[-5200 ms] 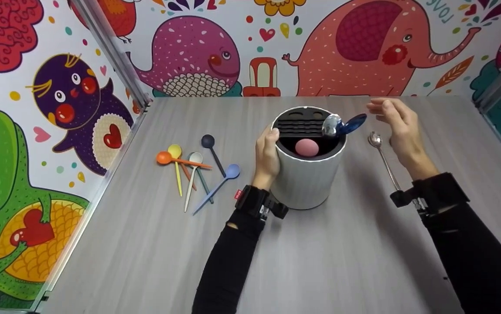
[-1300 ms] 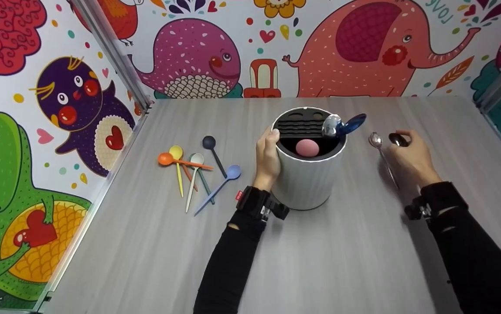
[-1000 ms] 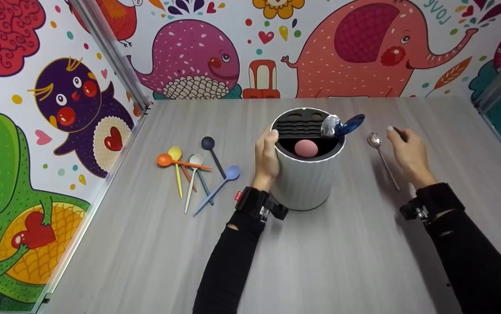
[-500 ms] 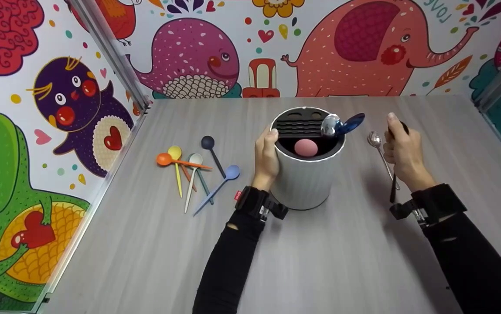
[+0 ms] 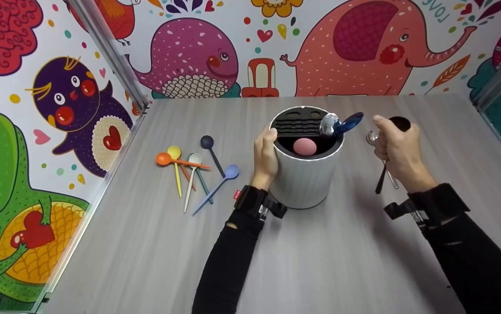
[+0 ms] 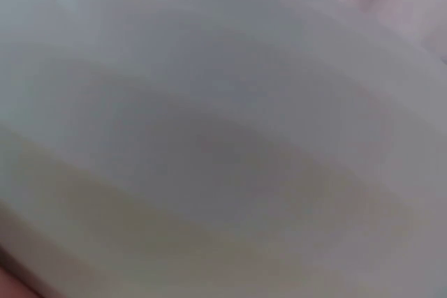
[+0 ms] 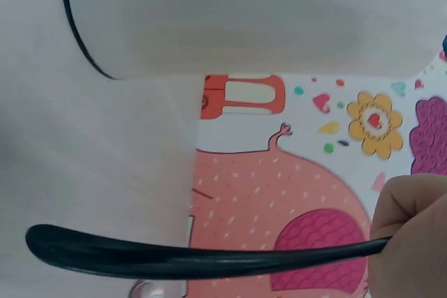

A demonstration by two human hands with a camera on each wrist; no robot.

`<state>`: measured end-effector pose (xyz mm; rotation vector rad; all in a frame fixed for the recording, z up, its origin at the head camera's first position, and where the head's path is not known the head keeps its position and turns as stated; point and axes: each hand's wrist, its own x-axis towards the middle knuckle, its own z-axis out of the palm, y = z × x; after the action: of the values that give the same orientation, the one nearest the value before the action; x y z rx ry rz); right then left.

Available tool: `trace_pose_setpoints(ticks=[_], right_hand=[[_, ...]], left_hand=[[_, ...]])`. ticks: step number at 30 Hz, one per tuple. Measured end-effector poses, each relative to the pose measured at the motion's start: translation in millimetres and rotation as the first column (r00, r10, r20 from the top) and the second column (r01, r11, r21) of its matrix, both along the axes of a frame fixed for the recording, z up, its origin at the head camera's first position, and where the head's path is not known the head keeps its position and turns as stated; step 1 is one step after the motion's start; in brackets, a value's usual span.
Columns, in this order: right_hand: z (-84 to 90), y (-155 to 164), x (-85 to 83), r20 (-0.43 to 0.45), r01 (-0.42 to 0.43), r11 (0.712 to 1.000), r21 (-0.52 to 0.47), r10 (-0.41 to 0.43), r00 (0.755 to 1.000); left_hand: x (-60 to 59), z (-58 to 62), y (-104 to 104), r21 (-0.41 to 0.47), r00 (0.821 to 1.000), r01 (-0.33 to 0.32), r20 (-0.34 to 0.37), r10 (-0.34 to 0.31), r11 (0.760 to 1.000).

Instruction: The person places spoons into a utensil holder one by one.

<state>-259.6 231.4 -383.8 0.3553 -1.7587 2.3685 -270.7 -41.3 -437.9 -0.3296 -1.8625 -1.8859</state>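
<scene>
Spoons lie about a grey wood-grain bench (image 5: pixel 320 261), boxed in by bright cartoon-animal walls (image 5: pixel 355 43). In the middle stands a white cylindrical utensil holder (image 5: pixel 305 179) with a black slotted insert; a pink spoon bowl, a shiny metal spoon bowl (image 5: pixel 328 124) and a dark blue spoon bowl (image 5: pixel 349 122) poke out of its top. The left hand (image 5: pixel 266 157) is wrapped against the holder's left side, fingers curled over the rim, holding it. In the left wrist view nothing but the pale wall of the holder (image 6: pixel 223 137) fills the picture.

The right hand (image 5: pixel 396 150) is raised just right of the holder, its fingers closed in a fist round a black spoon (image 5: pixel 381 181); the dark bowl shows above the knuckles and the handle slants down below the hand. The right wrist view shows that dark handle (image 7: pixel 181 256) running out from the gripping fingers (image 7: pixel 412 235). Beneath the hand, on the bench, lies a silver metal spoon (image 5: pixel 371 137), partly hidden.

Over at the left sits a loose cluster of coloured plastic spoons (image 5: pixel 193 174): orange, yellow, cream, dark navy and light blue, some crossing one another.
</scene>
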Motion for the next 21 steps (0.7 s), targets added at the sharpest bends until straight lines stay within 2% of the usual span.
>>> trace_pose_setpoints(ticks=[9, 14, 21], right_hand=[[26.5, -15.9, 13.3, -0.111, -0.024, 0.998, -0.061, 0.017, 0.994], [39.2, -26.5, 17.2, -0.152, -0.085, 0.987, -0.135, 0.064, 0.986], [58.5, -32.2, 20.6, -0.168, -0.129, 0.985, -0.116, 0.108, 0.980]], left_hand=[[-0.4, 0.6, 1.3, 0.008, 1.000, -0.010, 0.002, 0.009, 1.000], [-0.2, 0.6, 1.6, 0.013, 1.000, -0.002, -0.006, 0.003, 1.000], [0.3, 1.4, 1.2, 0.016, 1.000, -0.007, -0.003, 0.007, 1.000]])
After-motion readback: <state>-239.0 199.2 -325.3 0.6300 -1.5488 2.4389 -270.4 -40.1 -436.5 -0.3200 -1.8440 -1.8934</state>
